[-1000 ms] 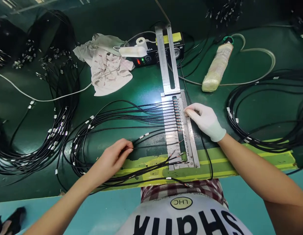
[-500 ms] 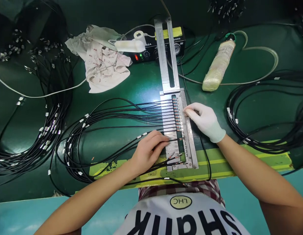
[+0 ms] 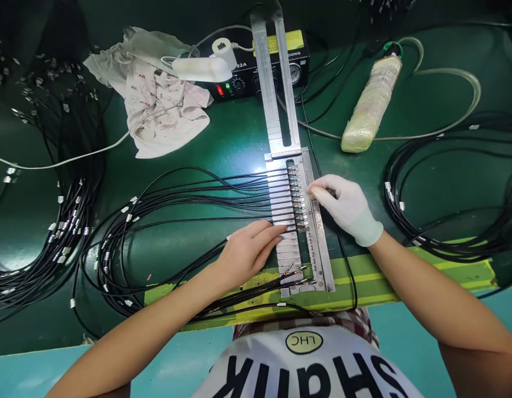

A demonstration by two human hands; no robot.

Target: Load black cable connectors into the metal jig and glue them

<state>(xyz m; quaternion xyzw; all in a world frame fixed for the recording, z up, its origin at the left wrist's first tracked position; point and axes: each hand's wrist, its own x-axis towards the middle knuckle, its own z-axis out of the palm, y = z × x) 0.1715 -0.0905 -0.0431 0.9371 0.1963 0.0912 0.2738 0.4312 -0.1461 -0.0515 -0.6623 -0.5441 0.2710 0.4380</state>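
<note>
A long metal fixture [image 3: 317, 249] lies on the green bench, with several black cables [image 3: 206, 193] laid side by side in its slots, red-tipped ends in a row. My left hand [image 3: 247, 250], bare, rests at the fixture's left edge, fingers pressed together on a black cable that it pushes into a slot. My right hand [image 3: 344, 207], in a white glove, rests on the fixture's right rail, fingers curled and pressing down. A few loose cable ends [image 3: 297, 272] lie across the fixture's near end.
A crumpled cloth [image 3: 156, 105] and a white tool [image 3: 201, 67] lie at the back left. A black control box [image 3: 259, 69] stands behind the fixture. A wrapped cylinder with a hose [image 3: 371, 105] lies at the back right. Cable bundles [image 3: 52, 232] sit left and right [image 3: 454, 193].
My left hand moved right from the cable loops to the fixture, carrying a cable, and laid it into a slot. The gloved right hand stayed on the rail.
</note>
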